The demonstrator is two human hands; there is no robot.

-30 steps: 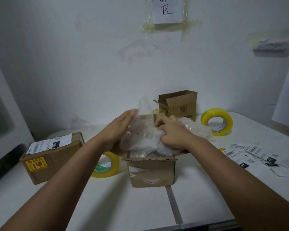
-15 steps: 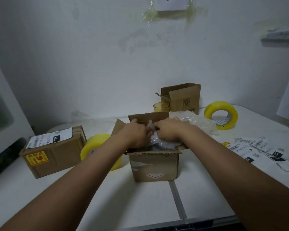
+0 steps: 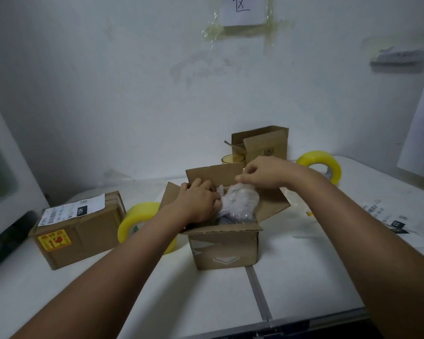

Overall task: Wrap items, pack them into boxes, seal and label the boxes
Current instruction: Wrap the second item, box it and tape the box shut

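Head view, I see the open cardboard box point(image 3: 224, 248) mid-table, bubble-wrapped bundle point(image 3: 240, 201) inside it, my left hand point(image 3: 198, 204) curled against the bundle's left side, pressing it down, my right hand point(image 3: 262, 173) above the bundle, fingers pinched, on what I cannot tell.

Three cardboard boxes are seen on the bench: an open box point(image 3: 227, 248) in the middle, a sealed, labelled box point(image 3: 83, 233) to the left, and an open-flapped box point(image 3: 263, 144) at the back. Two rolls of yellow tape point(image 3: 138, 216) point(image 3: 322, 165) are counted, one yellow glass point(image 3: 232, 159), one bubble-wrapped bundle point(image 3: 239, 200), and several loose printed labels point(image 3: 387, 216).
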